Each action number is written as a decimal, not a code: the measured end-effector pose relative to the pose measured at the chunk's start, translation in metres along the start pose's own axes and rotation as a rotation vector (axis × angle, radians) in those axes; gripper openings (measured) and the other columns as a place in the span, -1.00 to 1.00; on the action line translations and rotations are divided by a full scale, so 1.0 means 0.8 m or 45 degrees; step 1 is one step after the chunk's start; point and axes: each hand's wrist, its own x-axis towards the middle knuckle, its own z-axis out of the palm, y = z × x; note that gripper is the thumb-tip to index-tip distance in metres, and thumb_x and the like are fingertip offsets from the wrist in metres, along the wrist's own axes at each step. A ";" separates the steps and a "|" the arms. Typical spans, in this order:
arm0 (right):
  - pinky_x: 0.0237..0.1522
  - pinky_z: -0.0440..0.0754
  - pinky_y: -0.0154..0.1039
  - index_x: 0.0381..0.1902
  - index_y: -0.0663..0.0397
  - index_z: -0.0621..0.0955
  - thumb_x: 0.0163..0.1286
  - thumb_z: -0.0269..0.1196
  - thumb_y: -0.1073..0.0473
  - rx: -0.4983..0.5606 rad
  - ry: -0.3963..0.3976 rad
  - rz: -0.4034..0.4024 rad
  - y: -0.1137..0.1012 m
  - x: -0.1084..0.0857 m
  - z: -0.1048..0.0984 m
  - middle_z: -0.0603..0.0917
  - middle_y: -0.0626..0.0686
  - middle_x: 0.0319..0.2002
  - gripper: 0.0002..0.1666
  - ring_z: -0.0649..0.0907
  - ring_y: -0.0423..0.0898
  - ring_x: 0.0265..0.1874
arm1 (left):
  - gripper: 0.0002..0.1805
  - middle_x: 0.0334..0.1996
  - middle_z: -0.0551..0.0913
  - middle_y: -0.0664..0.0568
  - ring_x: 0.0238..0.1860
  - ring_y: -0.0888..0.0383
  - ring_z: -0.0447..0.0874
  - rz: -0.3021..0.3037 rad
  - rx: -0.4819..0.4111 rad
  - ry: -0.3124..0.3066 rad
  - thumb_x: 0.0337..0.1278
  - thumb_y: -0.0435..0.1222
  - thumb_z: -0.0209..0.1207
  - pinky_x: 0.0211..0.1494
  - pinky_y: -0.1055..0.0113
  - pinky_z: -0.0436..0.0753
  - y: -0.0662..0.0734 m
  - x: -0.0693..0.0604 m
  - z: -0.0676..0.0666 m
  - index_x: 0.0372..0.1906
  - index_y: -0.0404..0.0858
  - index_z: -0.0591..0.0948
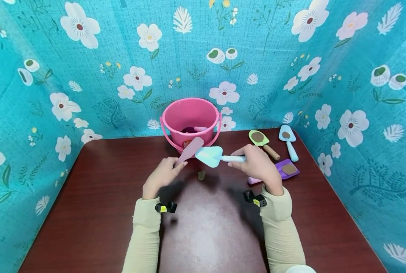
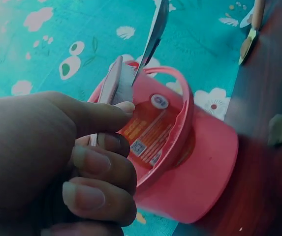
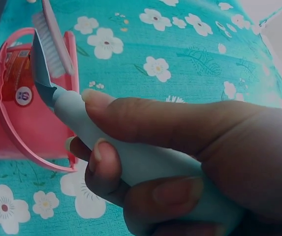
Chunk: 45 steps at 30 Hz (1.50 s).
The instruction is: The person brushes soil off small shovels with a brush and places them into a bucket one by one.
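The blue trowel [image 1: 210, 156], gripped by its handle in the right hand [image 1: 257, 165], is raised over the desk [image 1: 104, 182], before the bucket [image 1: 186, 113] at the back edge. The left hand [image 1: 163, 172] pinches a brush [image 1: 191, 148] at the blade; overly hard strokes could twist the trowel or knock the bucket.

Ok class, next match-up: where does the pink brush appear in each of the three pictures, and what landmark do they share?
Head: the brush is near the centre, held in the left hand.
Left wrist: the brush is left of centre, above middle.
Right wrist: the brush is at upper left.
Shared landmark: the pink bucket.
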 end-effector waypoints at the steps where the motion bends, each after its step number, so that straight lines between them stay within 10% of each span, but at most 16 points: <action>1: -0.28 0.63 -0.14 -0.13 0.14 0.79 0.27 0.47 0.12 0.008 0.000 0.002 0.001 0.000 0.000 0.79 -0.03 -0.33 -0.73 0.67 -0.13 -0.38 | -0.59 -0.71 0.31 0.09 -0.67 0.20 0.22 0.006 -0.016 0.004 0.48 -0.03 0.12 -0.57 0.35 0.26 -0.001 -0.001 -0.002 -0.45 -0.23 0.52; 10: -0.31 0.57 -0.14 -0.14 0.13 0.79 0.27 0.47 0.12 0.015 0.007 -0.002 0.000 0.003 0.002 0.76 -0.01 -0.35 -0.74 0.62 -0.09 -0.41 | -0.54 -0.68 0.32 0.02 -0.63 0.15 0.18 0.071 -0.344 -0.040 0.42 0.05 0.17 -0.52 0.33 0.24 0.014 -0.007 -0.004 -0.51 -0.19 0.46; 19: -0.37 0.54 -0.17 -0.10 0.09 0.79 0.25 0.49 0.07 0.049 0.027 -0.007 -0.010 0.003 0.007 0.72 -0.08 -0.44 -0.70 0.58 -0.12 -0.49 | -0.64 -0.67 0.30 0.12 -0.62 0.23 0.21 0.200 -0.209 -0.137 0.47 -0.05 0.15 -0.49 0.37 0.25 0.032 0.010 0.027 -0.45 -0.16 0.57; 29: -0.34 0.57 -0.18 -0.16 0.08 0.81 0.22 0.51 0.10 -0.010 0.047 -0.029 -0.011 0.001 0.007 0.78 -0.06 -0.36 -0.74 0.61 -0.14 -0.46 | -0.59 -0.67 0.32 0.11 -0.61 0.21 0.25 0.067 0.041 -0.016 0.48 -0.05 0.13 -0.52 0.35 0.27 0.023 0.009 0.022 -0.42 -0.28 0.56; 34: -0.35 0.55 -0.18 -0.16 0.07 0.81 0.22 0.51 0.10 -0.028 0.061 -0.024 -0.010 0.002 0.006 0.78 -0.06 -0.36 -0.75 0.61 -0.14 -0.45 | -0.60 -0.68 0.33 0.08 -0.64 0.18 0.26 -0.014 0.040 0.039 0.47 -0.03 0.13 -0.55 0.33 0.28 0.011 0.003 0.010 -0.41 -0.25 0.55; 45: -0.29 0.59 -0.14 -0.11 0.10 0.80 0.24 0.50 0.11 0.014 0.044 0.008 -0.005 0.003 0.003 0.79 0.00 -0.30 -0.71 0.64 -0.09 -0.39 | -0.60 -0.68 0.31 0.07 -0.64 0.17 0.22 0.068 -0.057 0.105 0.48 -0.04 0.13 -0.56 0.34 0.24 0.012 0.000 0.003 -0.47 -0.19 0.50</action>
